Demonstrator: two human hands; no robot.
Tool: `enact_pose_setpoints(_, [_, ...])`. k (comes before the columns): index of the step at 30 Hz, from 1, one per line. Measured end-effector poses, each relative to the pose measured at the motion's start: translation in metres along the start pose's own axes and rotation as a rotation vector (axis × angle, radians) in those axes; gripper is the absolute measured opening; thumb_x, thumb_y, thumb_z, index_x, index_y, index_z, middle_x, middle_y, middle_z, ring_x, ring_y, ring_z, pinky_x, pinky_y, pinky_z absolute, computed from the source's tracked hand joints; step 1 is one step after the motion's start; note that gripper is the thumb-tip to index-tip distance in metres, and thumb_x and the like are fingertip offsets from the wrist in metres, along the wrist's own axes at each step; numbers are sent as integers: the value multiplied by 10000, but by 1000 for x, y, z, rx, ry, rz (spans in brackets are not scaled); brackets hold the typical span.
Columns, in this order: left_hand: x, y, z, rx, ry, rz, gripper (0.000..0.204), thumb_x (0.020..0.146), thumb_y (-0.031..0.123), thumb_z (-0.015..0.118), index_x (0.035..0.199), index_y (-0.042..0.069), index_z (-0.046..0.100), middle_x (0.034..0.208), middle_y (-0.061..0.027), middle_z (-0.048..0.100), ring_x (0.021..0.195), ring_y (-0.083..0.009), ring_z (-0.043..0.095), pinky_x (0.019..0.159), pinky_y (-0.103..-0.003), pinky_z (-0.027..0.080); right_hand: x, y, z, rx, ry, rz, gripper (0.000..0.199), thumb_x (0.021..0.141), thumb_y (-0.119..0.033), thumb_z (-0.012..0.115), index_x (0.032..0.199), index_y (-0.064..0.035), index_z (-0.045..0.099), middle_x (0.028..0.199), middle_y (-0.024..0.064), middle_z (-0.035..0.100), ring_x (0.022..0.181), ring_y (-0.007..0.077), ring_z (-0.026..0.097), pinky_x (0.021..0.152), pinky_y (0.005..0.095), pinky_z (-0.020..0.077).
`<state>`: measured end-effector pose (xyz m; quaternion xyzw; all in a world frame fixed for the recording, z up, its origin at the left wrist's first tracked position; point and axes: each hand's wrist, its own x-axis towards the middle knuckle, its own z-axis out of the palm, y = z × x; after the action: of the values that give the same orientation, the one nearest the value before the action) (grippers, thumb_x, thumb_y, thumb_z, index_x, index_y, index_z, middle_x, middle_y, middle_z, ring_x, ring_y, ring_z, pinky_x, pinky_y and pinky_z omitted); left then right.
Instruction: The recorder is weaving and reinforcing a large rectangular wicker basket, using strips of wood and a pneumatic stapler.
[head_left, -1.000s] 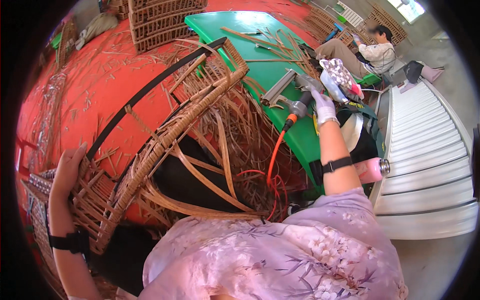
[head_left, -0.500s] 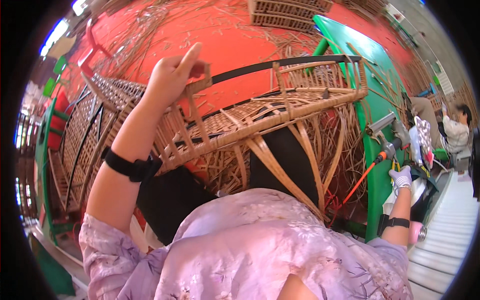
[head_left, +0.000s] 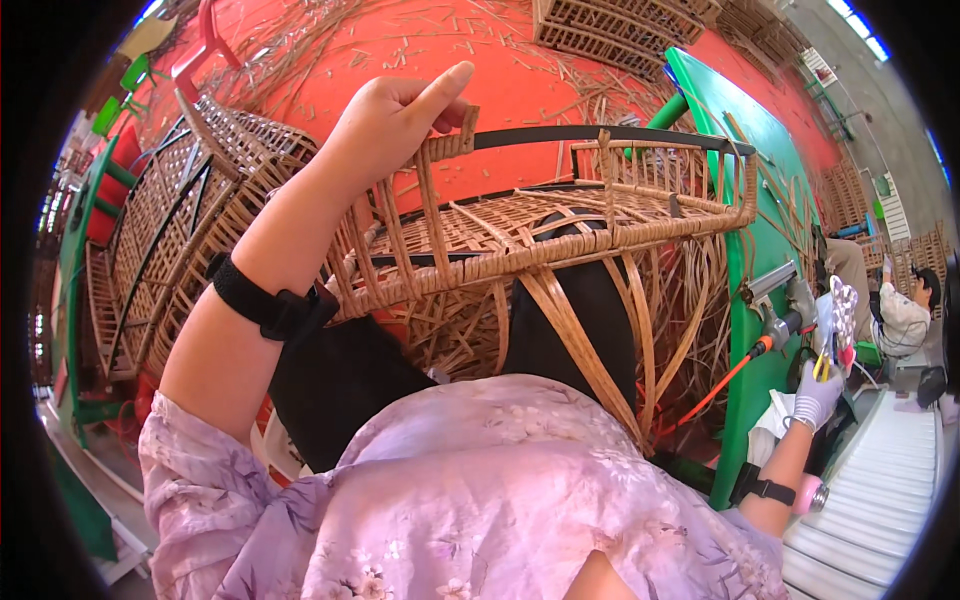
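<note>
left hand point(head_left: 392, 122) still pinches the wicker frame point(head_left: 560, 225) rim, now closer; gloved right hand point(head_left: 820, 392) grips scissors point(head_left: 822, 362).

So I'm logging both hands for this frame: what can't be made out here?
Head view only:
- Right hand, gloved, far right: small and bent by the fisheye rim; its grip on the yellow-handled tool is unclear.
- Left hand: its fingertips curl behind the wicker frame.
- Frame's underside: hidden by the person's lap.
</note>
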<state>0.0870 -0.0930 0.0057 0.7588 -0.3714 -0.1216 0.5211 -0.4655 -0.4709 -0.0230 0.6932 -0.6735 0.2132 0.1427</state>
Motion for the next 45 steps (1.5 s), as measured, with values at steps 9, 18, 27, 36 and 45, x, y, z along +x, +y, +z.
enact_pose_setpoints(9, [1,4,1,95,11,-72,553,953,503,530,894,-4,743,670,-8,590,656,-87,527,641,-246,434,-63,-255,-100,713,91,-1031,425,742,-91,746,1133,-50,583,1074,125,596,1005,275,588,891,366,468])
enact_pose_setpoints(18, [-3,12,1,-33,-50,-86,544,969,466,517,815,-3,747,577,20,483,574,-71,425,561,-247,357,-110,-385,-103,653,-223,-1489,430,691,-240,764,1034,-76,563,949,133,583,864,326,630,753,409,525])
enact_pose_setpoints(27, [-2,12,0,7,-62,-37,541,997,423,471,795,3,746,540,30,436,506,-62,368,496,-254,304,-129,-413,-99,374,-235,-1471,520,693,-312,774,1094,-69,549,978,137,565,856,309,642,768,408,535])
enact_pose_setpoints(36, [-2,10,1,10,-54,-6,546,998,428,466,792,5,745,524,28,433,492,-63,377,483,-256,316,-126,-412,-97,476,-224,-1485,443,674,-242,784,1009,-64,554,939,142,580,824,331,635,728,406,524])
enact_pose_setpoints(45, [-1,6,1,9,-55,-21,536,993,424,477,792,4,742,531,24,451,502,-61,389,486,-256,319,-125,-408,-93,484,-182,-1504,429,672,-231,783,994,-66,552,933,128,580,817,325,631,708,411,522])
